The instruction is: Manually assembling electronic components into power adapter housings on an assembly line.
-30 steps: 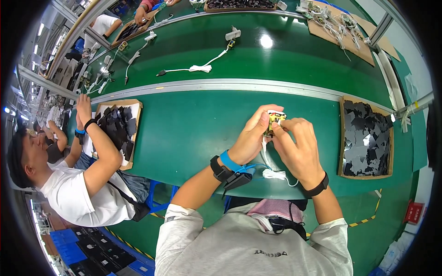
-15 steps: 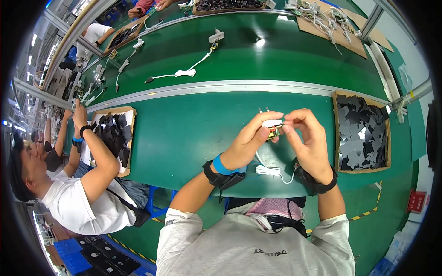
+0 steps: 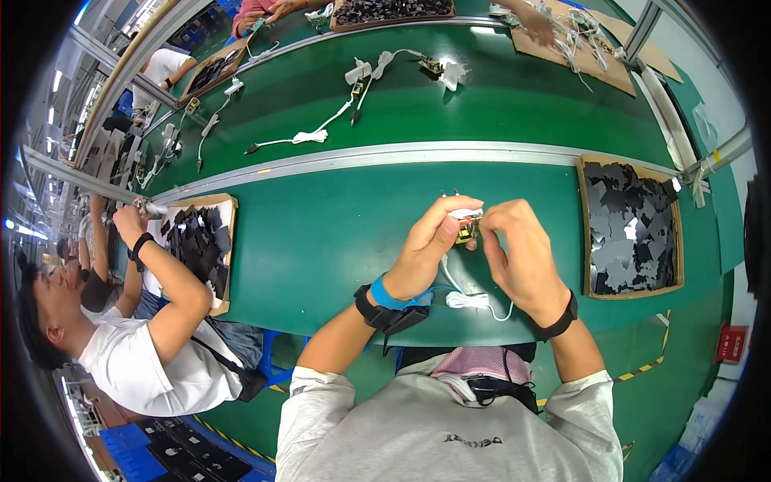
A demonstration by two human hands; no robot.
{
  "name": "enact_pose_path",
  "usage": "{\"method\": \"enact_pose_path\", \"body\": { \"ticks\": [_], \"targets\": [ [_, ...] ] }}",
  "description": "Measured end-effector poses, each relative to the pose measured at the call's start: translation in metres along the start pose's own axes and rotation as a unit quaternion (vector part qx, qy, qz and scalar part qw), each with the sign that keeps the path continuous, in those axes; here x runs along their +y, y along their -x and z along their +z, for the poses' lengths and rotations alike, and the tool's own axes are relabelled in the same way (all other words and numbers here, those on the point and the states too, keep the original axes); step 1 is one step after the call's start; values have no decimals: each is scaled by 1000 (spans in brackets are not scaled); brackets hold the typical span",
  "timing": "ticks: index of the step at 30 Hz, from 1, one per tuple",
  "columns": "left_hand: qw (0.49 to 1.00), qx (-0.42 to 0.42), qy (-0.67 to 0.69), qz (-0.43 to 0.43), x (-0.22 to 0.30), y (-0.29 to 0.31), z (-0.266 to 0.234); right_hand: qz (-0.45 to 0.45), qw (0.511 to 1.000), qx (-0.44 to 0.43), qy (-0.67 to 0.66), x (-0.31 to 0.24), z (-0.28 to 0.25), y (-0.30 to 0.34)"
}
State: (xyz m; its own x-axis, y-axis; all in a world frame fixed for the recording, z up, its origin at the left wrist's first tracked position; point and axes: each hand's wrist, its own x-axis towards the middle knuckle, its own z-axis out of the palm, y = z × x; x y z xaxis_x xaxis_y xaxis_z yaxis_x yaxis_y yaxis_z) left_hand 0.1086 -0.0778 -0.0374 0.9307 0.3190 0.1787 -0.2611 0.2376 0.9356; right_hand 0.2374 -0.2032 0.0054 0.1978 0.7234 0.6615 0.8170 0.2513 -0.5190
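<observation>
Circuit board [image 3: 467, 230] sits pinched in my left hand [image 3: 424, 247]; my right hand [image 3: 522, 255] curls beside it, pinching or not I can't tell (white cable [image 3: 467, 300] bundled nearby).

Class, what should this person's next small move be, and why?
Perhaps a light press with the right hand on the exposed circuit board: the left hand holds the white plug housing, the board shows on its near side, and the right hand is close beside it.
</observation>
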Motion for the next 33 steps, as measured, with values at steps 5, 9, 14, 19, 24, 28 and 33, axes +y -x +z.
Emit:
{"method": "enact_pose_path", "body": {
  "ticks": [5,9,14,19,24,28,33],
  "targets": [
    [997,59,-27,29,3,-4,5,-75,992,-41,88,-3,-1,2],
    [990,76,-105,56,12,-6,3,7,999,-27,-20,-3,-7,1],
    [933,52,-314,167,13,-7,12,224,914,26,-336,-8,-8,-3],
    [888,50,-396,228,9,-11,16,283,870,-12,-402,-7,-20,-7],
    [877,48,-384,286,2,-15,20,321,831,-19,-454,-2,-26,-4],
    [904,72,-327,266,-9,-11,22,354,792,-37,-495,1,-22,0],
    [954,52,-228,188,-16,-6,31,278,913,-36,-297,3,-20,-2]
  ]
}}
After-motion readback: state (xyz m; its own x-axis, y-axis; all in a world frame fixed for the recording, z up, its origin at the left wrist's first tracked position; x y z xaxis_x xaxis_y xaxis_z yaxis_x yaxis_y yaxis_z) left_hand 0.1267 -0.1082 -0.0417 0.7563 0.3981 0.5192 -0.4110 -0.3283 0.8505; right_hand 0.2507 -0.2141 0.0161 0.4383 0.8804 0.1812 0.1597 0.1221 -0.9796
